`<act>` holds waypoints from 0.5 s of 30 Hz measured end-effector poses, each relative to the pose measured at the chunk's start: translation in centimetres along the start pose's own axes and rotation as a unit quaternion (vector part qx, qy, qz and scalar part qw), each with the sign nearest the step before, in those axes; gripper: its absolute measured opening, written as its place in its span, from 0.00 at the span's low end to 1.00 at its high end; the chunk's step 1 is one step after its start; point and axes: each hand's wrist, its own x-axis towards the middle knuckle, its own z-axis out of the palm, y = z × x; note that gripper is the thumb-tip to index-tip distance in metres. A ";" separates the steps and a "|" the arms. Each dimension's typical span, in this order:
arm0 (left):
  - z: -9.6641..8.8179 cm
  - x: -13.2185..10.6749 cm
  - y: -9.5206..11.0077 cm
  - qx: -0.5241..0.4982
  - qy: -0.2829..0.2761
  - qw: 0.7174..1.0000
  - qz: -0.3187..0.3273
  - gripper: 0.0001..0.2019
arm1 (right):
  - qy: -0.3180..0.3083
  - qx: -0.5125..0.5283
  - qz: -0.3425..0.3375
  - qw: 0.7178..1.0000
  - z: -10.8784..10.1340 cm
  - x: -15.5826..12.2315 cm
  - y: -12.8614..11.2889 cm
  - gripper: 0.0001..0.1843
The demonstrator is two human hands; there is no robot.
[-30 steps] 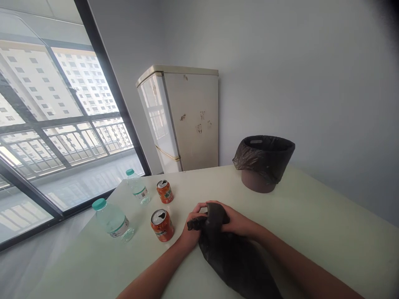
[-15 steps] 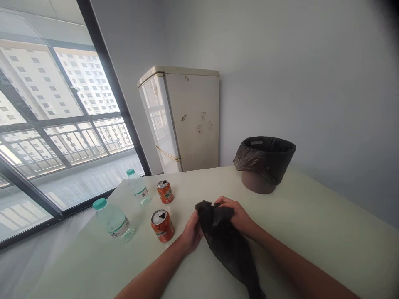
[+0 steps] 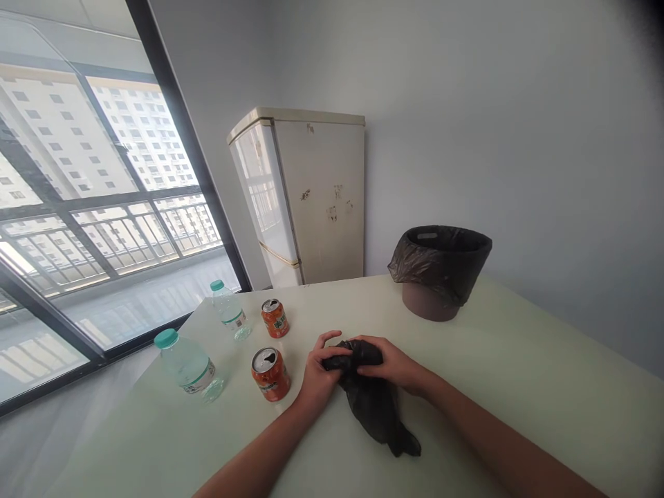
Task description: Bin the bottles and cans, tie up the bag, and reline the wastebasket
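Note:
A black plastic bag (image 3: 371, 408) lies bunched on the table between my two hands, its loose tail pointing toward me and to the right. My left hand (image 3: 322, 368) grips the bag's far left end, with the index finger lifted off it. On the other side, my right hand (image 3: 391, 363) is closed around the bag's upper right part, thumb pressed on top. Just left of my left hand stands an opened orange soda can (image 3: 270, 377). Behind it is a second orange soda can (image 3: 274, 319), also upright with its top opened.
Two clear plastic bottles with green caps, a near bottle (image 3: 189, 366) and a far bottle (image 3: 231, 311), stand at the table's left. A brown trash bin (image 3: 430, 301) lined with a black bag stands at the back right. Beyond the table (image 3: 519, 360) is a fridge (image 3: 326, 207).
The black bag has been gathered up, its tail drawn away from the near edge. My left fingers have come over the top of the bag, and my right hand has shifted slightly nearer.

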 end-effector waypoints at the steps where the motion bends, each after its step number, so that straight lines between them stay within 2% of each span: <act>1: 0.1 -0.1 0.1 -0.015 -0.004 1.000 0.004 0.13 | 0.020 0.003 -0.011 1.000 0.2 0.2 0.2 0.21; 4: 0.4 -0.5 0.5 -0.134 -0.035 0.990 -0.024 0.25 | 0.095 0.012 -0.038 0.995 0.1 0.6 0.7 0.15; 6: 0.7 -0.8 0.6 -0.226 -0.062 0.968 -0.091 0.25 | 0.117 -0.005 -0.057 0.991 -0.4 0.7 0.8 0.16; 8: 0.9 -0.9 0.6 -0.263 -0.085 0.949 -0.154 0.23 | 0.114 -0.031 -0.076 0.990 -0.8 0.8 0.8 0.17; 11: 1.1 -1.0 0.4 -0.223 -0.084 0.953 -0.187 0.24 | 0.062 -0.066 -0.089 0.992 -1.1 0.6 0.4 0.24; 13: 1.2 -1.0 0.3 -0.172 -0.058 0.969 -0.166 0.23 | 0.029 -0.077 -0.080 0.993 -1.0 0.3 -0.2 0.31; 15: 1.1 -0.8 0.2 -0.123 -0.033 0.985 -0.119 0.22 | 0.025 -0.044 -0.054 0.997 -0.9 -0.1 -0.8 0.38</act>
